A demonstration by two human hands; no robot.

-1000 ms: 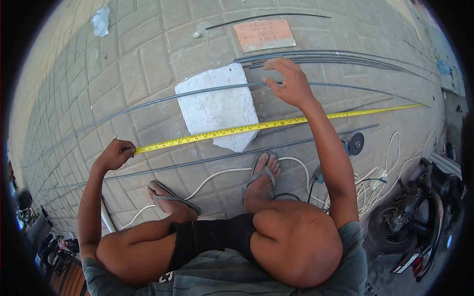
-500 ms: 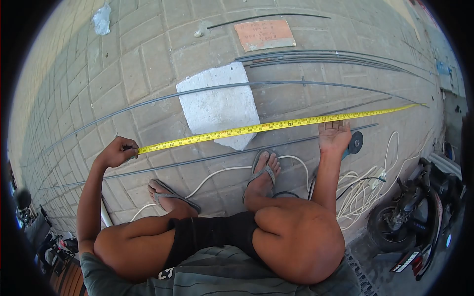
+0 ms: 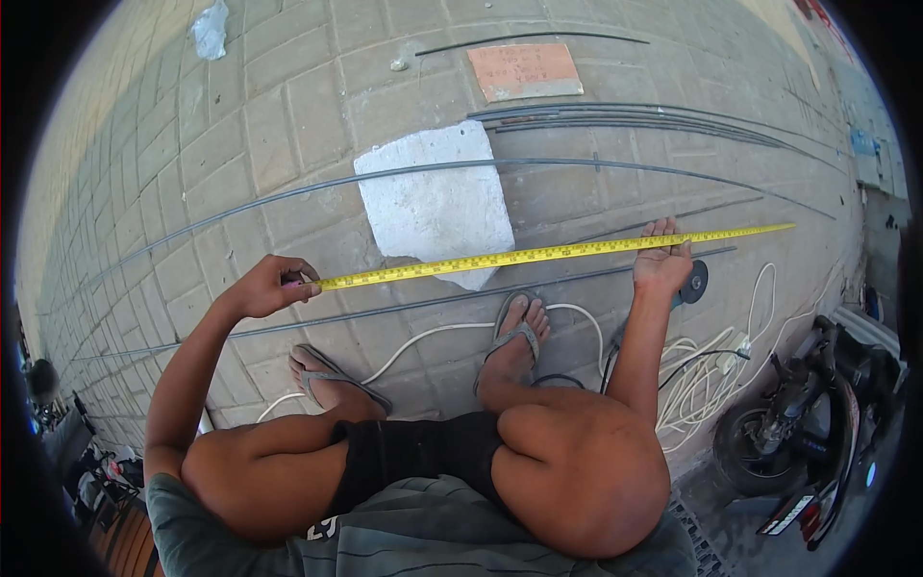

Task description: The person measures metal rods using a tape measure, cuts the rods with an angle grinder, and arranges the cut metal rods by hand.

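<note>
A yellow tape measure (image 3: 461, 262) is stretched out between my hands, its blade running above the paving. My left hand (image 3: 274, 287) is closed on its left end, where a bit of pink shows between the fingers. The blade crosses my right hand (image 3: 661, 258), which is palm up with fingertips past the far edge and the thumb by the blade. To the right of that hand the blade tapers off toward its free end. Below it are a white slab (image 3: 437, 207) and a thin metal rod (image 3: 413, 306). A long curved rod (image 3: 269, 200) crosses the slab.
Several rods (image 3: 635, 120) lie beyond the slab, near an orange board (image 3: 525, 69) with writing. A tool with a dark disc (image 3: 694, 282) is by my right wrist. Coiled white cable (image 3: 687, 399) and a motorcycle (image 3: 769, 433) are at right. A plastic bag (image 3: 210, 31) lies far left.
My left hand has moved right with its end of the tape. The blade's free end has shifted left and nearer me. My right fingertips now reach past the blade's far edge.
</note>
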